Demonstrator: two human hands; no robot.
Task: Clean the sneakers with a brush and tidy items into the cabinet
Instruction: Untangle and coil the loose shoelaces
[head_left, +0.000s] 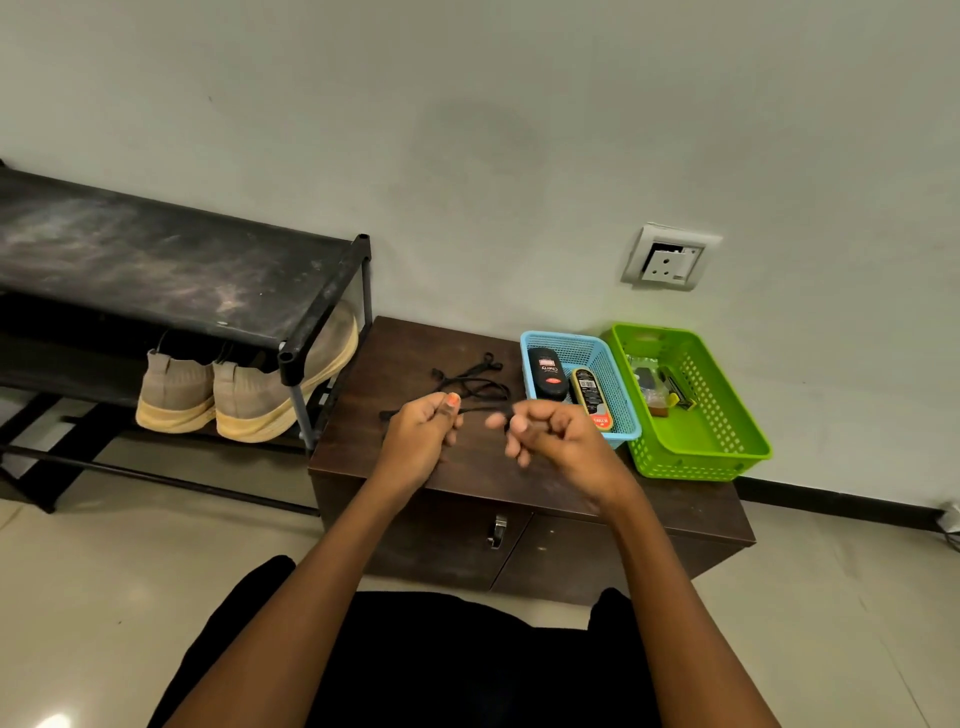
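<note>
Black laces: a loose tangle on the cabinet top, at twelve o'clock from the hands; one strand runs between the two hands.
Left hand: fingers curled, thumb pinching the strand.
Right hand: fingers curled in tight, pinching the strand's other end.
Cabinet: dark wood, doors closed, handle at six o'clock from the hands.
Sneakers: beige pair, heels outward, on the lower shelf of the rack, at nine o'clock from the hands; no brush can be made out.
Blue basket: at two o'clock from the hands, holding two bottles.
Green basket: touching the blue one, at its three o'clock; contents too small to tell.
Risk: pulling the strand while the rest lies tangled would likely tighten a knot; a sideways sweep of the right hand could knock the blue basket; a slack pinch would drop the end onto the floor.
</note>
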